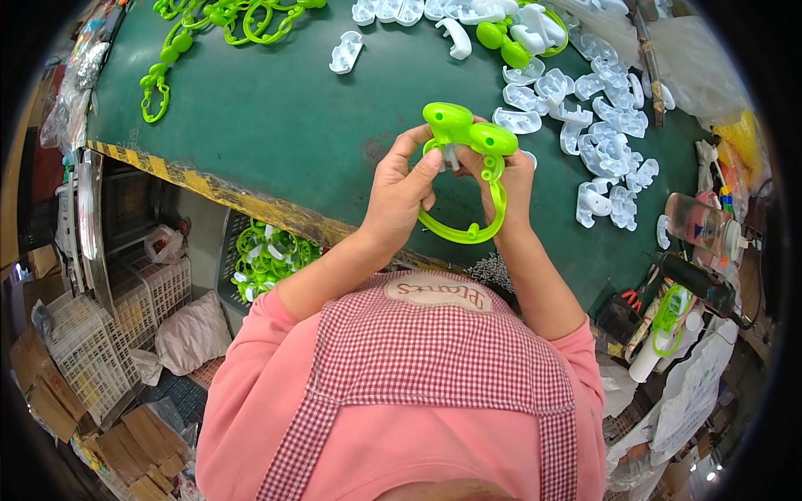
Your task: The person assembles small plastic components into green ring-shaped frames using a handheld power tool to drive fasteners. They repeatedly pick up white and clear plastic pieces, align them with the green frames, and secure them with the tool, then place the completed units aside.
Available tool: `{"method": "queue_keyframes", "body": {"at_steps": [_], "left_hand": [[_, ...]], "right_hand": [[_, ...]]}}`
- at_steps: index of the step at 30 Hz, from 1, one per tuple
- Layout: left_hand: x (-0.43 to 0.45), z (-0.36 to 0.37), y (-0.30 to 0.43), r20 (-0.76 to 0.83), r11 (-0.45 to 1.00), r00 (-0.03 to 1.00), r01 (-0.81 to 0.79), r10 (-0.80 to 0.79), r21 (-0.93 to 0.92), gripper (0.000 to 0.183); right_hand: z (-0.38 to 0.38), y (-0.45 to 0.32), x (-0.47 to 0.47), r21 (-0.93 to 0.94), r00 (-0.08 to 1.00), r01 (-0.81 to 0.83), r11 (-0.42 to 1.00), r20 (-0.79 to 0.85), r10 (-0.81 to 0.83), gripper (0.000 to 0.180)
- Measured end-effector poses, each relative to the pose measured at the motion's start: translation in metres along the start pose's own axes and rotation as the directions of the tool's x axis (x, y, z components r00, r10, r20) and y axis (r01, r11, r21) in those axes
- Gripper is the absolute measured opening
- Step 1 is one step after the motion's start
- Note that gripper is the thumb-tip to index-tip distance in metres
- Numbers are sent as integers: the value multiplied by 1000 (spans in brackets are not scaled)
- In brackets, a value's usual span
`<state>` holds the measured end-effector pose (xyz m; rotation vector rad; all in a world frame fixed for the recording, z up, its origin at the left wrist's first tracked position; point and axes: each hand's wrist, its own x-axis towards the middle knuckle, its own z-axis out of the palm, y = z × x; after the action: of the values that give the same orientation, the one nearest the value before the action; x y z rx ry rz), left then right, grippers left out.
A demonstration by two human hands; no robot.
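Observation:
Both hands hold up a bright green plastic ring part (498,210) above the green work table. Two rounded lobes with small dark holes stand at its top. My left hand (401,178) grips the ring's left side, its thumb resting near the left lobe. My right hand (517,185) is on the right side, with its fingers mostly behind the ring and the right lobe. A small white plastic piece (450,156) shows inside the ring between the fingers; most of it is hidden.
White plastic shells (608,150) are scattered on the right of the green table (269,119). Green ring parts (257,22) lie at the far left. Below the striped edge stands a crate (229,250) of green-and-white pieces. Screws (492,272) lie near my apron; a power screwdriver (695,282) is at right.

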<state>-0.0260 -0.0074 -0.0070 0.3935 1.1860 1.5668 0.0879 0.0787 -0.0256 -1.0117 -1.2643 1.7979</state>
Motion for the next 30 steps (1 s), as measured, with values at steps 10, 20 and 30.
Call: {"method": "queue_keyframes", "body": {"at_steps": [10, 20, 30], "left_hand": [[-1, -7, -6, -19, 968, 986, -161, 167, 193, 42], [-2, -11, -7, 10, 929, 976, -210, 218, 306, 50], [-14, -9, -19, -18, 989, 989, 149, -150, -11, 36]], "right_hand": [[-16, 4, -2, 163, 965, -171, 972, 227, 132, 23], [-28, -9, -17, 144, 945, -176, 974, 302, 126, 33], [-42, -2, -25, -15, 955, -236, 972, 182, 235, 33]]}}
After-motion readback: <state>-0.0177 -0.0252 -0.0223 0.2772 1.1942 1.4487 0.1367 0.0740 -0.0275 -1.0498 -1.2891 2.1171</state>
